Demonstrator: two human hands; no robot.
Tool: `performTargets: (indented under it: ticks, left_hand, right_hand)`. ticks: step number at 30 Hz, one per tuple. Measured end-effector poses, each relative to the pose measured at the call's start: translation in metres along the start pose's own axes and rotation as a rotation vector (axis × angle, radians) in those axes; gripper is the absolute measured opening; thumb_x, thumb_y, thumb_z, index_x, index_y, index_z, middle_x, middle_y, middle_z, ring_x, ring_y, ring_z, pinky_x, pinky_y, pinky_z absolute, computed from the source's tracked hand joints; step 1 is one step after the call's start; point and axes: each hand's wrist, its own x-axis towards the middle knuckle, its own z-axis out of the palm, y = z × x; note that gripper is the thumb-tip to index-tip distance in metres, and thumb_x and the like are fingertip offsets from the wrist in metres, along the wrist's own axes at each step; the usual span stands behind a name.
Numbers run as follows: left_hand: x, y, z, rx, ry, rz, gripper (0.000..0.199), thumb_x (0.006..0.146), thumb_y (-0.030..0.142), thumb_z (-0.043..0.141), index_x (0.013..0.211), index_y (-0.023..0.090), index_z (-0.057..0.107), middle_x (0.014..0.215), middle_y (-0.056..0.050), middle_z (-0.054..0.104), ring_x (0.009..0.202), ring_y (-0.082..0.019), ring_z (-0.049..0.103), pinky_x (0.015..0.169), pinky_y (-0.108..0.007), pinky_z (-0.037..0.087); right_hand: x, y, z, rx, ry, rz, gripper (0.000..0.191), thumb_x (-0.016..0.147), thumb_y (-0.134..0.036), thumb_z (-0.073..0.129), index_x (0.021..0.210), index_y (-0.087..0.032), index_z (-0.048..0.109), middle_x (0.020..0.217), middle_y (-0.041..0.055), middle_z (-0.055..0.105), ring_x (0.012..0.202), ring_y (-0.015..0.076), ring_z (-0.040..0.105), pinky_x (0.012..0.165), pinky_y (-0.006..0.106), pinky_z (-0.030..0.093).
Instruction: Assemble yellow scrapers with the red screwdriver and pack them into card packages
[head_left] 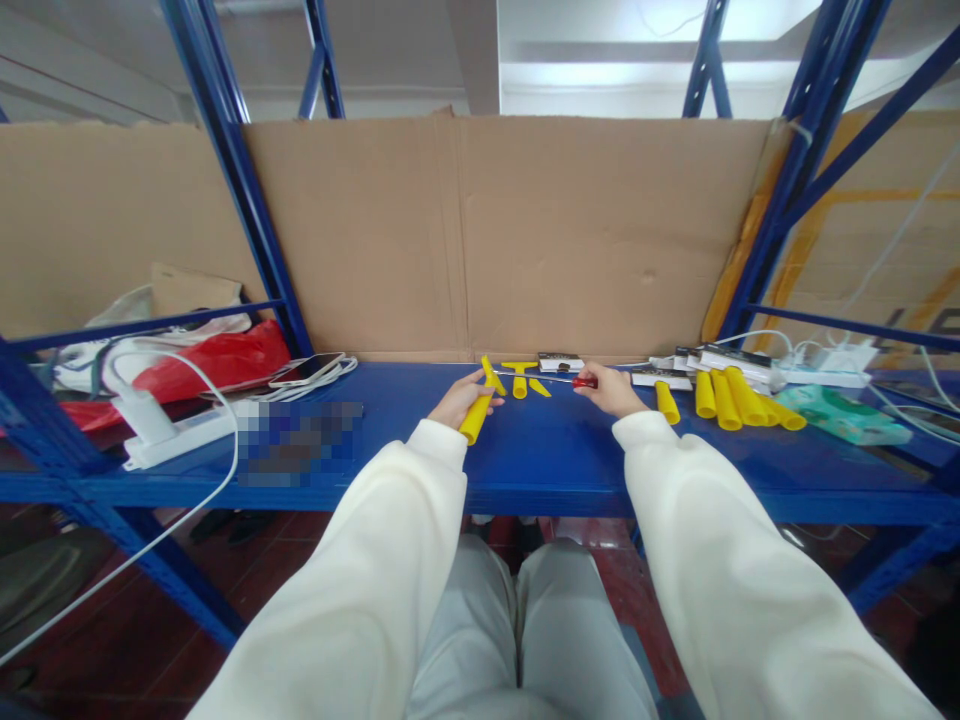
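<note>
My left hand (455,402) is closed round the handle of a yellow T-shaped tool (477,414), tilted with its wide head up. A screwdriver (584,382) with a red handle is gripped in my right hand (611,390). Its thin metal shaft points left, with the tip at the head of the yellow tool; whether it touches is too small to tell. Between my hands, on the blue shelf (551,450), lie a second yellow T-shaped tool (519,384) and a small flat yellow piece (539,387).
Several yellow handles (726,402) lie at the right, near small boxes (735,362) and a green tissue pack (844,415). A small black-and-white box (560,362) stands at the back by the cardboard wall (480,240). A white power strip (180,437) and cables are at the left.
</note>
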Motion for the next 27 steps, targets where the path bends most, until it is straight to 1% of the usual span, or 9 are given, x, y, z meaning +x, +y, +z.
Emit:
performTargets:
  ticks: [5, 11, 16, 19, 22, 27]
  left_hand:
    - [-0.002, 0.001, 0.001, -0.012, 0.014, 0.003, 0.078, 0.085, -0.006, 0.05, 0.157, 0.02, 0.033, 0.132, -0.018, 0.065, 0.051, -0.009, 0.066, 0.038, -0.018, 0.044]
    - [-0.002, 0.0, 0.001, -0.01, 0.027, 0.009, 0.076, 0.086, -0.006, 0.051, 0.156, 0.021, 0.036, 0.125, -0.017, 0.068, 0.051, -0.009, 0.067, 0.039, -0.017, 0.044]
    - [-0.002, 0.0, 0.0, 0.001, 0.021, 0.007, 0.076, 0.087, -0.006, 0.051, 0.156, 0.021, 0.036, 0.12, -0.015, 0.07, 0.052, -0.01, 0.067, 0.04, -0.017, 0.044]
    - [0.001, -0.001, -0.001, 0.005, 0.008, 0.008, 0.077, 0.086, -0.005, 0.052, 0.156, 0.021, 0.035, 0.12, -0.015, 0.071, 0.053, -0.01, 0.067, 0.04, -0.017, 0.044]
    - [0.006, -0.003, -0.004, 0.0, -0.01, 0.002, 0.079, 0.085, -0.002, 0.056, 0.156, 0.024, 0.034, 0.118, -0.014, 0.072, 0.055, -0.011, 0.068, 0.041, -0.016, 0.044]
    - [0.009, -0.004, -0.005, 0.0, -0.016, 0.004, 0.079, 0.084, 0.0, 0.059, 0.156, 0.025, 0.035, 0.119, -0.014, 0.071, 0.057, -0.011, 0.069, 0.042, -0.016, 0.045]
  right_hand:
    - [0.0, -0.003, -0.002, -0.002, -0.007, 0.02, 0.011, 0.077, -0.023, 0.071, 0.085, -0.024, 0.063, 0.089, 0.0028, 0.076, 0.089, 0.0263, 0.068, 0.081, 0.037, 0.038]
    - [-0.001, -0.008, -0.005, 0.026, 0.002, 0.035, 0.011, 0.078, -0.022, 0.07, 0.085, -0.024, 0.062, 0.088, 0.0019, 0.075, 0.089, 0.026, 0.068, 0.083, 0.038, 0.037]
    - [-0.002, -0.009, -0.005, 0.019, 0.0, 0.04, 0.012, 0.077, -0.021, 0.07, 0.085, -0.024, 0.061, 0.089, 0.002, 0.076, 0.089, 0.0258, 0.069, 0.084, 0.037, 0.037]
    - [-0.002, -0.007, -0.005, 0.019, 0.008, 0.02, 0.011, 0.078, -0.024, 0.07, 0.085, -0.024, 0.062, 0.088, 0.0026, 0.076, 0.089, 0.0262, 0.068, 0.083, 0.038, 0.038]
    - [-0.001, -0.004, -0.003, 0.025, 0.018, -0.005, 0.011, 0.077, -0.026, 0.07, 0.086, -0.025, 0.062, 0.088, 0.0031, 0.076, 0.088, 0.0269, 0.068, 0.082, 0.038, 0.038]
    - [0.0, -0.004, -0.003, 0.01, 0.014, 0.005, 0.011, 0.077, -0.025, 0.07, 0.086, -0.024, 0.063, 0.088, 0.0027, 0.075, 0.088, 0.026, 0.068, 0.081, 0.037, 0.038]
